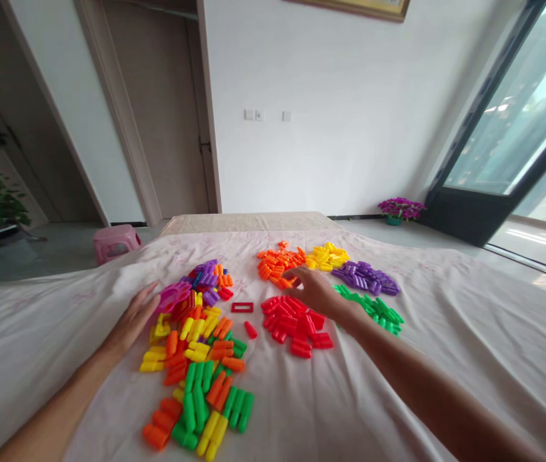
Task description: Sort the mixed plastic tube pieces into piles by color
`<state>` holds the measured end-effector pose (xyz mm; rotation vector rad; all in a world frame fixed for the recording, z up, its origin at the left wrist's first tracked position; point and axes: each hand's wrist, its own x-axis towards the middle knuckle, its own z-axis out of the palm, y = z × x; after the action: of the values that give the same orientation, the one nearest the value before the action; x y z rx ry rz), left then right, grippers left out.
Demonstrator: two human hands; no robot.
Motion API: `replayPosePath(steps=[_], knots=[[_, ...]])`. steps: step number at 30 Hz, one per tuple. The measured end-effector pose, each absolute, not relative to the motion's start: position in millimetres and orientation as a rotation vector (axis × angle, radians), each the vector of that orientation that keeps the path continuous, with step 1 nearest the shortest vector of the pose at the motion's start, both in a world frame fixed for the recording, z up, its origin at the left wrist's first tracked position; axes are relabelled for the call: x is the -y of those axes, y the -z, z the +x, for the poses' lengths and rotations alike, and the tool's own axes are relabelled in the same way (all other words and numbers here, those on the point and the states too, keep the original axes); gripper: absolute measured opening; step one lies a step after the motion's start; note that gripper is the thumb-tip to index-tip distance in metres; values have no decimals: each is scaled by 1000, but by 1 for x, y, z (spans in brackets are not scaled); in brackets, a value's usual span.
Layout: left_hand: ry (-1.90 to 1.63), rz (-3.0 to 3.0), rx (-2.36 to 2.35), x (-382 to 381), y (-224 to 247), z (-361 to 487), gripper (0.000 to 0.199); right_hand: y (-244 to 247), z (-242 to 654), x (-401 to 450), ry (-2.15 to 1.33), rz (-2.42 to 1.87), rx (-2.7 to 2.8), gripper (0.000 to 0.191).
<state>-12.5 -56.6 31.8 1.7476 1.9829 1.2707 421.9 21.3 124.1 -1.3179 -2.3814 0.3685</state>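
Note:
My left hand (138, 314) lies at the left edge of a mixed heap of plastic toy blocks, fingers stretched out and apart. Its fingertips are beside the magenta pieces (174, 296), and whether they touch is unclear. Yellow blocks (153, 358), green blocks (196, 393) and purple blocks (209, 276) lie in the same heap. Over the near edge of the pile of orange blocks (277, 262) hovers my right hand (312, 289), its thumb and forefinger apart with a gap between them. Just below that hand is a pile of red blocks (292, 321).
Sorted piles of yellow blocks (326, 256), purple blocks (367, 277) and green blocks (379, 312) sit to the right. Between heap and piles lie a red rectangular frame (242, 303) and a single red block (250, 330). The cloth (426, 366) has wrinkles. A pink stool (117, 242) stands left.

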Motion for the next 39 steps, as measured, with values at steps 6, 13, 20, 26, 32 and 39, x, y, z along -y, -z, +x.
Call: replayPosePath(steps=[6, 13, 20, 26, 32, 39], knots=[[-905, 2584, -1753, 162, -31, 63, 85, -79, 364, 59, -679, -948, 2694, 85], [-629, 3091, -1767, 186, -19, 141, 80, -74, 346, 64, -559, -948, 2642, 42], [-738, 2878, -1965, 136, -39, 167, 42, -52, 348, 44, -586, -931, 2383, 46], [-935, 2774, -2001, 101, -54, 153, 25, -44, 349, 40, -625, -985, 2269, 50], [-1397, 2256, -1985, 77, -91, 89, 36, -65, 355, 60, -561, -941, 2355, 27], [-1485, 1453, -2177, 59, -42, -9, 52, -71, 358, 71, -507, -818, 2743, 45]])
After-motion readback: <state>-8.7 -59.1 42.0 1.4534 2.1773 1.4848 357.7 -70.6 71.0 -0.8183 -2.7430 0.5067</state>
